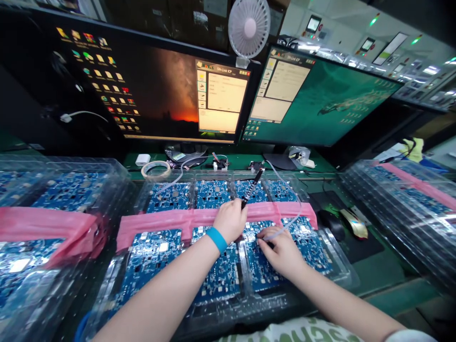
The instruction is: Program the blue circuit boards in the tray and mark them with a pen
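Blue circuit boards (221,273) lie in a clear plastic tray (342,266) in front of me, with pink wrap (156,222) running across them. My left hand (231,219), with a blue band at the wrist, is closed around a black marker-like pen (252,188) that points up and away. Over the right-centre board, my right hand (280,249) pinches the end of a thin pale cable (297,213) near the board's upper part. Its fingertips partly hide what the cable end touches.
Two monitors (156,90) (331,102) stand behind, with a small fan (249,28) between them. A tape roll (156,169) sits at the back. Trays with boards flank both sides (74,190) (416,194). Right of the centre tray are a black mouse (331,224) and a gold mouse (354,223).
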Demonstrator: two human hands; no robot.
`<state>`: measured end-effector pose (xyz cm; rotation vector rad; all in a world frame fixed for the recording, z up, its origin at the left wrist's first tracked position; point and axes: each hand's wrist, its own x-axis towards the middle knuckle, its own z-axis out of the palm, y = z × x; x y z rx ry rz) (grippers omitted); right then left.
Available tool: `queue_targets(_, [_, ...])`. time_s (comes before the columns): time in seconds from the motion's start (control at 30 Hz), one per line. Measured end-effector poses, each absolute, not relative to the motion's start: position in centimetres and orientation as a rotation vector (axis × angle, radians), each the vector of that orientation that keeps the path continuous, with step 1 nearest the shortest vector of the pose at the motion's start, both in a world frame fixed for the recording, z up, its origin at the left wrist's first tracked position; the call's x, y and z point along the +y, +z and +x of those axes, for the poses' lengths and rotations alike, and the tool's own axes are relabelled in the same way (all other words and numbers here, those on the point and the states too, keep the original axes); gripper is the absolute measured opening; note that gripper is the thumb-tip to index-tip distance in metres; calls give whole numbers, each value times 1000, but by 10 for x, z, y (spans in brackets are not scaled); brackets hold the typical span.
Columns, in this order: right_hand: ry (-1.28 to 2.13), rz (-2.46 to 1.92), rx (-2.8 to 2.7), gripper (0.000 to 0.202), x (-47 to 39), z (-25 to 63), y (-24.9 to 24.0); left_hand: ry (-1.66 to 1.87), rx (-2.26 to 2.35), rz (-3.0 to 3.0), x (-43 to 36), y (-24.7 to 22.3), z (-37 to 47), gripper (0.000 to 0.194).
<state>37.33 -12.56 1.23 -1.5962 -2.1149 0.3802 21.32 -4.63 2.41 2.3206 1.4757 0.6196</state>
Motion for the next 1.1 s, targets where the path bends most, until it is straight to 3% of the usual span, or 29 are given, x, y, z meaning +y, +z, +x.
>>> queue_targets(0.47, [263,-1700,-2283,7,-124,367,11,589,1479,2332,-45,21,214,19])
queue_targets(0.87, [394,-1652,-2166,17,-126,377,11,554,1485,2372,-47,23,214,19])
queue_targets(1.1, [391,-1622,-2206,12,-123,376,8,553,1466,2386,-47,22,215,19])
